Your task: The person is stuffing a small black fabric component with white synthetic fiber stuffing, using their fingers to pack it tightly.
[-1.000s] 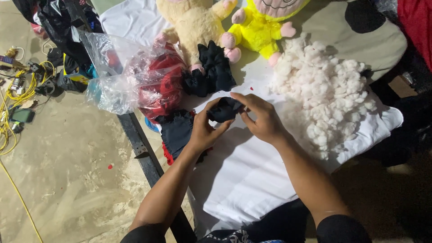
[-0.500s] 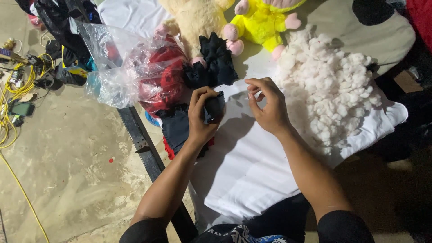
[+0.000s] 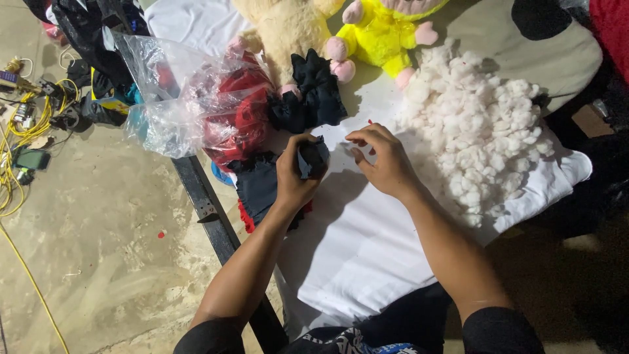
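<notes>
Left hand grip closed on black fabric, mouth up; right hand empty, fingers curled, by stuffing.

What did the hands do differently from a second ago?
A second ago both hands gripped the small black fabric piece. Now the right hand has let go and pulled slightly aside, fingers curled above the white cloth. The left hand keeps holding the piece, raised more upright. The white stuffing pile, plush toys and plastic bag stayed put.
</notes>
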